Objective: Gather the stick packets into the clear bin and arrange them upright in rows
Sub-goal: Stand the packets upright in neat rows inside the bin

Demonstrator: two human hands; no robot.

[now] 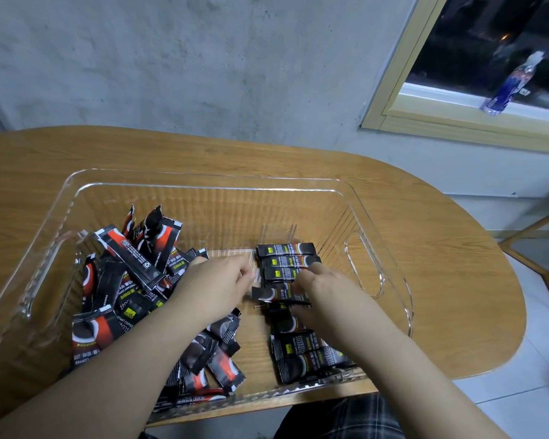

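Left hand: the left hand [217, 280] reaches into the middle of the clear bin [203, 182]; its fingers are curled toward the row, but I cannot tell whether that grip has hold of a packet, since the fingertips blur.
Right hand: the right hand [322, 288] lies over the middle of the row, fingers bent down onto a packet [278, 294] that sits askew; whether it pinches or only presses it cannot be told.
Row: the row of packets [287, 259] runs near to far along the right side of the bin, each stick lying crosswise, close against its neighbour.
Loose pile: the loose pile [130, 274] fills the left half of the bin, sticks crossed and leaning at all angles; a few more packets [217, 353] lie near the front wall.
Risk, row: the packets look light and slippery, so a push from either hand may well tip or skew the neat ones; the askew stick could drag its neighbours out of line.
Risk, pile: the left forearm passes just beside the heap, and a sideways sweep could spill sticks into the sorted side.
Worktop: the wooden worktop [425, 236] has a rounded right end; the bin sits close to its near edge.
Room: a grey concrete wall [203, 58] stands behind, and far right a window [488, 42] shows dark outside, with a bottle [509, 83] on its sill.
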